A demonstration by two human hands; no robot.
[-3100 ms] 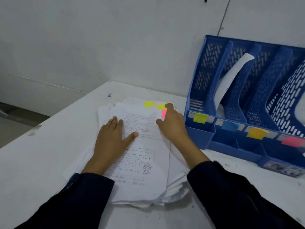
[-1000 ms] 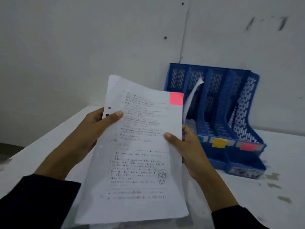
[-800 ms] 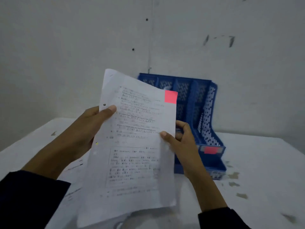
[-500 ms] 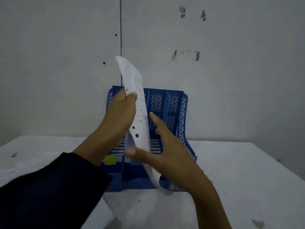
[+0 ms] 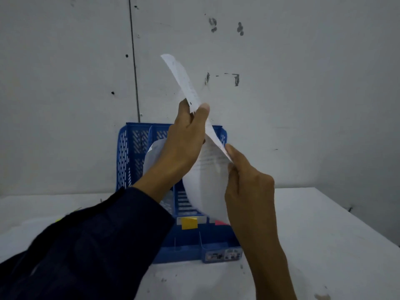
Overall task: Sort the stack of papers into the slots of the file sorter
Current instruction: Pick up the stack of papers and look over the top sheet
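2 hands, 1 sheet, 1 sorter
Left hand and right hand pinch 1 curled white printed paper sheet above 1 blue perforated plastic file sorter.

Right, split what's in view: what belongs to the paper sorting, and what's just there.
Job:
held sheet
left hand
right hand
blue file sorter
yellow slot tag
pink slot tag
sheet already in a slot

Just there:
table
scuffed wall

Dim, flat, bluish light with no visible source; soft shadow under the blue perforated plastic file sorter; the curled white printed sheet below the grip is motion-blurred; edges bow slightly.
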